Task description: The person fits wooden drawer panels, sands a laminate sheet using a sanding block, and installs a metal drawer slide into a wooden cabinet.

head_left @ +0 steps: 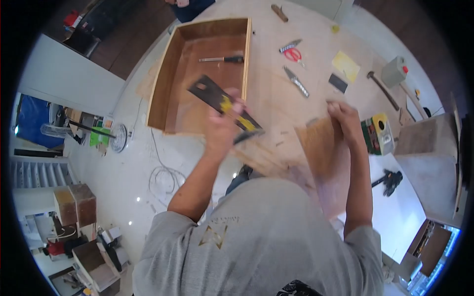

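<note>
My left hand (226, 123) is closed around a long flat black tool with yellow markings (205, 92). A square hole shows near its far end; motion blur hides its exact kind. The tool is over the near right corner of a wooden drawer (248, 59). My right hand (344, 117) grips the top edge of a brown wooden board (321, 148), which is tilted and smeared by motion. Inside the drawer lies a screwdriver (232, 59) with a dark handle.
Across the worktable (269, 74) lie red-handled scissors (293, 54), a utility knife (296, 81), a dark rectangular block (338, 83), yellow sandpaper (346, 65) and a hammer (382, 90). A green-and-yellow can (377, 134) stands right of my right hand. A cable (165, 177) coils on the floor.
</note>
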A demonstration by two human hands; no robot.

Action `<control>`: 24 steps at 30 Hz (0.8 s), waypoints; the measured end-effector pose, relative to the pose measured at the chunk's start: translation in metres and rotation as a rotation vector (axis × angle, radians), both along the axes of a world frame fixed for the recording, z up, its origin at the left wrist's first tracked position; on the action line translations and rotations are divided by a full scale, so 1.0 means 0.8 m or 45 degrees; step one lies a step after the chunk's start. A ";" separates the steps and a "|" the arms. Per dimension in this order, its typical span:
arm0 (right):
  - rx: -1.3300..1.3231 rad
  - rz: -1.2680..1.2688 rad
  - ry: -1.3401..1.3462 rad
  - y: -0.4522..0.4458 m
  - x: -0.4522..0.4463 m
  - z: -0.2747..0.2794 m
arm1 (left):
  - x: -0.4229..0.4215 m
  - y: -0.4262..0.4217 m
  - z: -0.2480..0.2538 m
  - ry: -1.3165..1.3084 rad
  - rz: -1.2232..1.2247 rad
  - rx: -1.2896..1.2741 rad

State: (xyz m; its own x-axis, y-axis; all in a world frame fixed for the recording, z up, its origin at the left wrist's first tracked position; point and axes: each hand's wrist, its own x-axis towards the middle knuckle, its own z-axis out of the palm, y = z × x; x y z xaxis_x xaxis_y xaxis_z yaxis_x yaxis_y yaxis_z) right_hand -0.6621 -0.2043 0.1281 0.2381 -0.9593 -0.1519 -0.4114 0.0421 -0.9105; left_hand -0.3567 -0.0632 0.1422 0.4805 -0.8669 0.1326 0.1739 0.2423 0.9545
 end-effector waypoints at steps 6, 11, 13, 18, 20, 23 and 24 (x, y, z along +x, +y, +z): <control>0.116 0.250 -0.255 -0.052 0.145 -0.054 | 0.091 0.044 -0.005 0.027 0.110 0.208; 0.267 0.382 -0.285 -0.074 0.236 -0.107 | 0.108 0.040 -0.002 -0.110 0.333 0.038; 0.286 0.391 -0.302 -0.083 0.257 -0.140 | 0.125 0.038 -0.011 -0.136 0.202 0.160; 0.345 0.390 -0.271 -0.097 0.266 -0.187 | 0.143 0.026 -0.074 -0.525 -0.118 0.857; 0.133 0.369 -0.225 -0.095 0.270 -0.207 | 0.143 0.010 -0.091 -0.811 -0.115 0.915; -0.240 0.259 0.029 -0.076 0.274 -0.212 | 0.137 -0.019 -0.091 -1.071 -0.200 1.056; -0.377 0.210 0.141 -0.068 0.279 -0.205 | 0.135 -0.030 -0.084 -1.135 -0.237 1.110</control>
